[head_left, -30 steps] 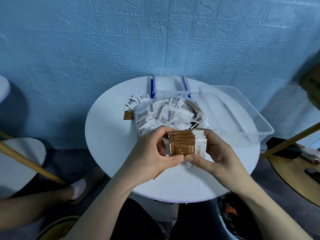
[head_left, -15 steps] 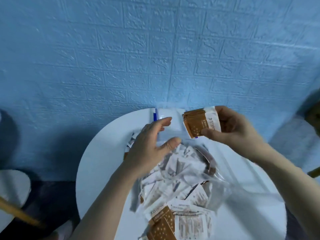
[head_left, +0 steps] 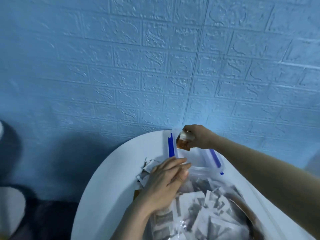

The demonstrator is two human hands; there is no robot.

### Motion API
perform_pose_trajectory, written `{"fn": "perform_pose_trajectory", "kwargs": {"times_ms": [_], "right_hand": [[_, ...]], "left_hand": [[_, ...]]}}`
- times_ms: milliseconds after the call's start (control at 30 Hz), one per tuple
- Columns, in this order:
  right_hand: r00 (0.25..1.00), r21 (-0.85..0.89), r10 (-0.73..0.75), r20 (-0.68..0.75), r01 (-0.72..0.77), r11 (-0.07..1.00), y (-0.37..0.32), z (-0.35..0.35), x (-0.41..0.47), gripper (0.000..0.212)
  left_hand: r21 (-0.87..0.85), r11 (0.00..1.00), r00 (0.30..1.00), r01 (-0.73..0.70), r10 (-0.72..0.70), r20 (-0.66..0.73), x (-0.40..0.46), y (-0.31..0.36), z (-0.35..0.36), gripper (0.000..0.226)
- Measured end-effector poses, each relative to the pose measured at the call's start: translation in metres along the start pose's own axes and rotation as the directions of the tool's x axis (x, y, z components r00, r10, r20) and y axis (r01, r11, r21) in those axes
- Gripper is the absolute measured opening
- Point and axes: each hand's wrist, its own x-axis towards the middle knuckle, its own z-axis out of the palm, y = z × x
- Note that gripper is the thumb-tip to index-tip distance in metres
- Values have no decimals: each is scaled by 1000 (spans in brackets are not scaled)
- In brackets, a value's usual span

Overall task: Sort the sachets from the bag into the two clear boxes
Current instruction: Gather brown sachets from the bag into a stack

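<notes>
Currently, I see the right hand (head_left: pixel 199 136) reaching to the far edge of the round white bench (head_left: pixel 110 179), where it pinches a stack of brown sachets (head_left: pixel 183 142) from above with curled fingers; the stack hangs over the far left corner of the small clear box (head_left: pixel 194 158). That box stands against the blue brick-pattern wall (head_left: pixel 155 66) and carries 2 blue clips, 1 on its left side (head_left: pixel 171 146) and 1 on its right side (head_left: pixel 215 158). My left hand (head_left: pixel 166 182) lies with fingers straight and close together, fingertips touching the near left rim of the box, palm over the clear bag (head_left: pixel 207 213). The bag sits just in front of the box and is filled with grey-and-white sachets (head_left: pixel 216 201). A few loose sachets (head_left: pixel 147 168) lie on the bench just left of the left hand. I cannot tell whether the box already holds any sachets.
</notes>
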Motion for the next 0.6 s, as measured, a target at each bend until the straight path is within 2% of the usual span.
{"fn": "perform_pose_trajectory", "kwargs": {"times_ms": [133,333,467,533,600], "right_hand": [[999,-11,-5,42,6,1000,3,18,26,51],[991,190,41,-125,-17,982,9,31,33,59],[962,319,201,-185,-135,938,10,46,27,70],[943,391,300,-144,-224,893,12,49,26,74],[938,406,336,-81,-277,871,13,51,27,66]], "left_hand": [[22,1000,1000,-14,14,11,1,-3,-1,57],[56,998,999,-23,21,27,-1,-1,-2,59],[44,999,1000,-18,17,21,-1,-1,-2,58],[37,999,1000,-19,18,20,-2,-1,-2,58],[32,999,1000,-15,14,24,-2,0,-1,58]]}}
